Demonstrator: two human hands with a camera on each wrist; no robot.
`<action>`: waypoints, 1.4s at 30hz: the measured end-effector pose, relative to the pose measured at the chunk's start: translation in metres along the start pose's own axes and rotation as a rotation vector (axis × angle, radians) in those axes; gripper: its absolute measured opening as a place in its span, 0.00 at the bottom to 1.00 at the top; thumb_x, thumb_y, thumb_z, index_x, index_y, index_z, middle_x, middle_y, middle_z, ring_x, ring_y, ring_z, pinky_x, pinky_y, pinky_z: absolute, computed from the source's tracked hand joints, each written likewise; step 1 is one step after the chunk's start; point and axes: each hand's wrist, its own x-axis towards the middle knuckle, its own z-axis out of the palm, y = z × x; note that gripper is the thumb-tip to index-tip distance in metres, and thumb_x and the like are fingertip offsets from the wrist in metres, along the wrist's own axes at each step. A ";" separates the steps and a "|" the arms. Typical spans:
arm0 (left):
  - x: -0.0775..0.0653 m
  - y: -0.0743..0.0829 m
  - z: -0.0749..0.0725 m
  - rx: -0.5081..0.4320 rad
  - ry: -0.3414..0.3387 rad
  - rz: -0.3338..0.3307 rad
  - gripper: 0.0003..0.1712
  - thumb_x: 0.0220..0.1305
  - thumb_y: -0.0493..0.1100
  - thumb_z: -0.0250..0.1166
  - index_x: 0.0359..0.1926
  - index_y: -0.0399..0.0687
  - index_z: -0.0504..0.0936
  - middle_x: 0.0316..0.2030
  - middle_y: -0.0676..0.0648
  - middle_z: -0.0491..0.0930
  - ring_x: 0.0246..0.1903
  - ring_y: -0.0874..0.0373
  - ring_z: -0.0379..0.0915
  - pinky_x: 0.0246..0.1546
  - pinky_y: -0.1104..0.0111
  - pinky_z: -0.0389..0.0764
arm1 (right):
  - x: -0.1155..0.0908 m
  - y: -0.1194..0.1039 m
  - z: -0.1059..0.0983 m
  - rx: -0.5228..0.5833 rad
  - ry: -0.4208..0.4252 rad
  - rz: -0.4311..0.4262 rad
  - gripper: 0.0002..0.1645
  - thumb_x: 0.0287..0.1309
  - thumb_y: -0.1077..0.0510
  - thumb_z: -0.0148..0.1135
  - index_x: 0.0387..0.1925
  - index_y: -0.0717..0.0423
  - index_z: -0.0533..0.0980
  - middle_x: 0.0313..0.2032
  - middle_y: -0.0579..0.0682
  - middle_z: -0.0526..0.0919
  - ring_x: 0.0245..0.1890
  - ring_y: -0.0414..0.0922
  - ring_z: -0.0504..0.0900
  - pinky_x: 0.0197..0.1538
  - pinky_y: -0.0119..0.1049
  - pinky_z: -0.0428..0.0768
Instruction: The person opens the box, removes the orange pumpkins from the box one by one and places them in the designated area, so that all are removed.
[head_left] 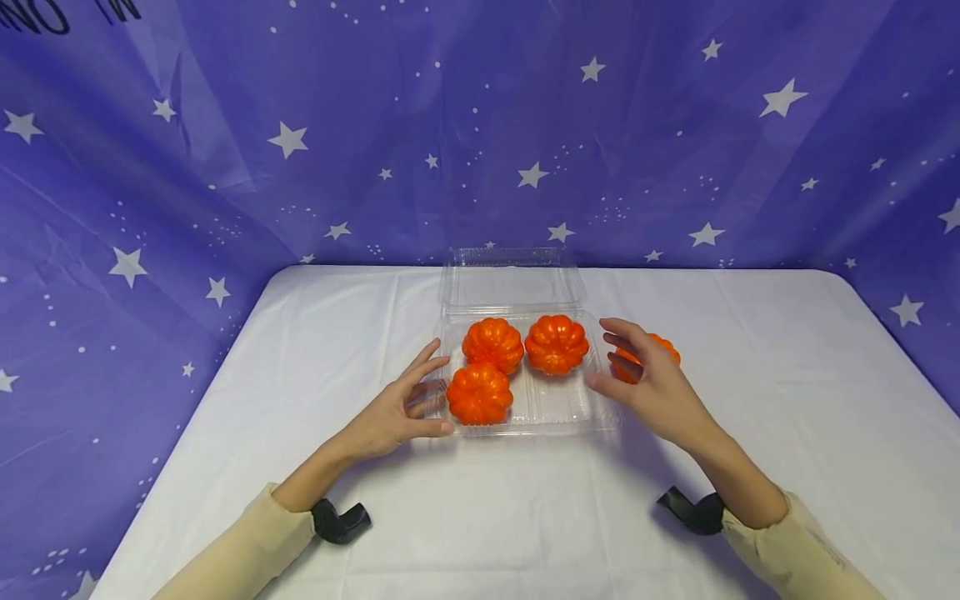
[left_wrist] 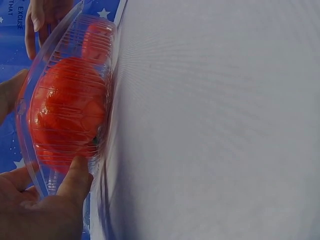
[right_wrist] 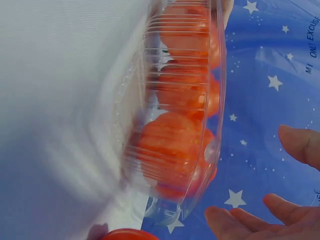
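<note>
A clear plastic clamshell container [head_left: 551,404] sits on the table with its lid [head_left: 513,283] standing open at the back. Inside it are three orange toy pumpkins: one at the back left [head_left: 492,342], one at the front left [head_left: 480,396] and one at the back right [head_left: 557,344]. My left hand [head_left: 390,417] rests at the container's left side, fingers spread, its thumb against the ribbed wall in the left wrist view. Beside the right wall hovers my right hand [head_left: 660,387], fingers loosely bent and holding nothing. It partly hides another orange pumpkin [head_left: 669,347] outside the container.
White cloth [head_left: 480,517] covers the table. A blue curtain [head_left: 480,125] with white stars hangs behind and along both sides. Dark wrist mounts [head_left: 341,522] are strapped at both sleeves.
</note>
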 end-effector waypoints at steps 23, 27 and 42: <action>0.001 -0.002 0.000 0.008 0.006 -0.004 0.52 0.56 0.34 0.74 0.75 0.37 0.53 0.78 0.52 0.32 0.71 0.36 0.50 0.64 0.60 0.67 | 0.037 0.010 0.019 -0.037 -0.061 -0.014 0.37 0.60 0.62 0.68 0.68 0.65 0.63 0.67 0.61 0.66 0.70 0.59 0.60 0.71 0.56 0.59; 0.001 -0.002 0.000 0.007 0.008 -0.007 0.52 0.56 0.35 0.74 0.75 0.37 0.53 0.78 0.52 0.32 0.71 0.36 0.49 0.64 0.60 0.67 | 0.038 0.010 0.021 -0.076 -0.071 -0.001 0.38 0.61 0.60 0.66 0.69 0.65 0.62 0.67 0.62 0.66 0.69 0.59 0.62 0.70 0.58 0.60; 0.001 -0.002 0.000 0.016 0.013 -0.010 0.52 0.57 0.35 0.74 0.75 0.38 0.53 0.78 0.52 0.32 0.71 0.36 0.50 0.64 0.60 0.67 | 0.039 0.014 0.030 -0.238 0.013 -0.019 0.36 0.53 0.65 0.72 0.63 0.68 0.71 0.53 0.65 0.70 0.53 0.62 0.71 0.58 0.59 0.74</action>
